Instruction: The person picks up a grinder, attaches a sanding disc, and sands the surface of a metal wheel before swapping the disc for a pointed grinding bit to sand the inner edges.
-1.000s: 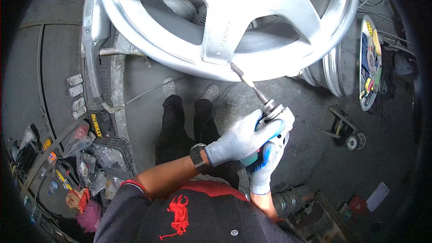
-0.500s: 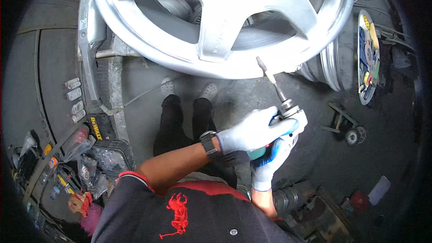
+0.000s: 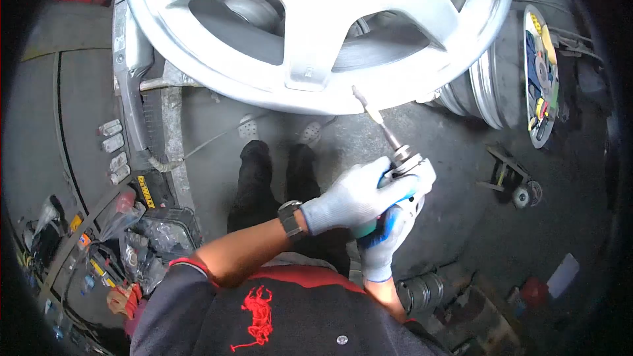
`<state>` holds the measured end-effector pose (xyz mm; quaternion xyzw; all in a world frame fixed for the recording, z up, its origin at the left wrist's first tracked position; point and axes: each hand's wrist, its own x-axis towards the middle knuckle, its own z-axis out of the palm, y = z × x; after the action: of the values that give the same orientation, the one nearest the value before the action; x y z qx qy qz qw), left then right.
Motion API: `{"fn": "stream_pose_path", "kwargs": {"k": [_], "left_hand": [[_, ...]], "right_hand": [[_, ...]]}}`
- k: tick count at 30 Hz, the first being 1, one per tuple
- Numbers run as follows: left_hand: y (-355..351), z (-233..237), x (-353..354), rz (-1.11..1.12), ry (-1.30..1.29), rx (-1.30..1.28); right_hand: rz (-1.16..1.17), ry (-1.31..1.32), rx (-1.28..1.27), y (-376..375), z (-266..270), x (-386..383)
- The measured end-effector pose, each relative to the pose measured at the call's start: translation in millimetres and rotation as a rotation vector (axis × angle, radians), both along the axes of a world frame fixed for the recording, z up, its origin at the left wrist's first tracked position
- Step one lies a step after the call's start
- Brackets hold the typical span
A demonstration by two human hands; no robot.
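Observation:
A silver alloy wheel [image 3: 257, 95] with broad spokes fills the top of the view. Low in front of it, both hands hold a die grinder [image 3: 391, 140] with a long shaft and a narrow bit. The bit's tip overlaps the wheel's lower lip, right of the nearest spoke's foot. My left hand [image 3: 353, 192], white-gloved with blue on the fingers and a watch at the wrist, closes round the grinder's front end. My right hand [image 3: 390, 240], gloved alike, wraps the body behind it. Part of a green casing [image 3: 364, 229] shows between the hands; the rest is hidden.
Right of the wheel stand another rim [image 3: 484, 89] and an upright round tray [image 3: 542, 133] of tools. A small stand with a wheel [image 3: 521, 196] sits on the floor. Several small bottles [image 3: 113, 144], a DeWalt box [image 3: 146, 191] and bagged clutter [image 3: 135, 250] lie left.
Both hands and the grinder have shifted left and slightly down. The bit's tip is nearer the spoke's foot. The whole view has shifted a little as well.

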<state>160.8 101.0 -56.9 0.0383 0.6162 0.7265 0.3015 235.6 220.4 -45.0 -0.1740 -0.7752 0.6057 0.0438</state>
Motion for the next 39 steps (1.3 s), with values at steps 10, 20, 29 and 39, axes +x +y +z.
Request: {"fn": "stream_pose_path", "kwargs": {"k": [10,20,29,39], "left_hand": [[2,-1,-9,-0.067,-0.116,0.140],[-21,1,6,0.007,-0.175,-0.068],[5,-3,-22,-0.098,-0.103,0.096],[-24,-9,8,0.029,-0.114,-0.009]], "right_hand": [[-0.076,0.005,0.144,1,-7,5],[0.054,-0.115,0.112,-14,-7,8],[-0.149,-0.008,-0.003,-10,5,-12],[0.022,-0.020,0.018,-19,-10,8]]}}
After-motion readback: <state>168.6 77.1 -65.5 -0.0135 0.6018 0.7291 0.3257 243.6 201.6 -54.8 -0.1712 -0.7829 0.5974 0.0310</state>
